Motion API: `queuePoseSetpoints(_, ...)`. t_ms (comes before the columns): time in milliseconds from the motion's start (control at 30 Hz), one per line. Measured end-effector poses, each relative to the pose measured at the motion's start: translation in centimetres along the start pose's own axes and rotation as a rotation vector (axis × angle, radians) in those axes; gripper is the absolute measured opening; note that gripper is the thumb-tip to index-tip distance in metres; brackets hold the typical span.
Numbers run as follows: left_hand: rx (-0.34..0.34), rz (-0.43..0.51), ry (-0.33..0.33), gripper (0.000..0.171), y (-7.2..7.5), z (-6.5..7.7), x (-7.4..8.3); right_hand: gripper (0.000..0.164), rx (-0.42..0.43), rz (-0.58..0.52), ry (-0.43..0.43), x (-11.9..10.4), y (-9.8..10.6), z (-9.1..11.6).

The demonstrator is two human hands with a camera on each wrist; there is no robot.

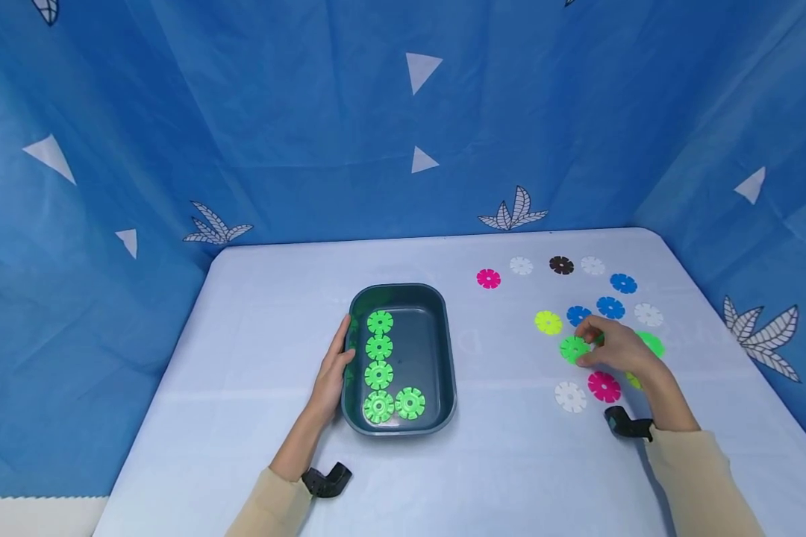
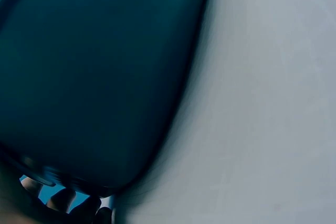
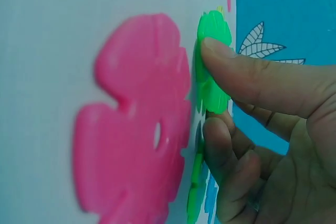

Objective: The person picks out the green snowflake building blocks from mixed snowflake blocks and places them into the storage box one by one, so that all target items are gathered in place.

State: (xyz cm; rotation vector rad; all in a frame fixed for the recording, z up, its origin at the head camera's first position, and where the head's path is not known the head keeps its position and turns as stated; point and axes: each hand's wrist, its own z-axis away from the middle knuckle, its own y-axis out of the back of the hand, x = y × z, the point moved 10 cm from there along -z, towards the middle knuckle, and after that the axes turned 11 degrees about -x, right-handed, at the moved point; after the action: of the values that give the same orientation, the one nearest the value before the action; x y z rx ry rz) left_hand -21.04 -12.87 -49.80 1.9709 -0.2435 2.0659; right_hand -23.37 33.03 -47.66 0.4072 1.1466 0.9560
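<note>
A dark green rectangular tray (image 1: 451, 373) stands mid-table, with several green notched discs (image 1: 379, 347) lying inside along its left side and bottom. My left hand (image 1: 329, 377) holds the tray's left wall, thumb at the rim; the left wrist view shows fingertips (image 2: 62, 199) beside the dark wall. On the right, my right hand (image 1: 614, 344) pinches a green snowflake disc (image 1: 573, 350) between thumb and fingers. In the right wrist view the thumb lies across that disc (image 3: 214, 24). A pink disc (image 1: 604, 386) lies close below this hand, large in the right wrist view.
Loose discs surround the right hand: yellow (image 1: 548, 323), blue (image 1: 610, 307), white (image 1: 570, 397) and another green (image 1: 651, 343). Farther back lie a pink disc (image 1: 488, 279) and a brown one (image 1: 561, 265). A blue patterned curtain (image 1: 349, 119) borders the white table (image 1: 255, 313).
</note>
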Motion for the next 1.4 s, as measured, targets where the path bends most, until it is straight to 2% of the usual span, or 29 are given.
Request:
queuePoseSetpoints(233, -0.007, -0.003, -0.003, 0.057, 0.0, -0.1, 0.0, 0.035, -0.009, 0.018, 0.009, -0.3, 0.4, 0.0)
queuePoseSetpoints(367, -0.006, 0.0, -0.004, 0.057, 0.0, -0.1, 0.0, 0.03, -0.031, -0.013, 0.011, -0.4, 0.5, 0.0)
queuePoseSetpoints(567, -0.003, 0.001, 0.0, 0.058, 0.0, 0.0, 0.0, 0.029, -0.09, -0.09, 0.011, -0.4, 0.3, 0.0)
queuePoseSetpoints(833, -0.006, 0.002, -0.005, 0.057, 0.0, -0.1, 0.0, 0.031, -0.107, -0.132, 0.085, -2.0, 0.7, -0.2)
queuePoseSetpoints(1100, -0.004, 0.0, -0.009, 0.057, 0.1, -0.1, 0.0, 0.027, -0.136, -0.193, 0.166, -6.6, 0.0, -1.4)
queuePoseSetpoints(1233, -0.005, 0.006, -0.013, 0.057, 0.1, -0.1, 0.0, 0.024, -0.175, -0.215, 0.228, -10.2, -0.9, -2.4)
queuePoseSetpoints(1400, -0.007, 0.017, -0.014, 0.057, 0.0, -0.1, -0.1, 0.017, -0.214, -0.22, 0.35, -15.4, -2.2, -3.3)
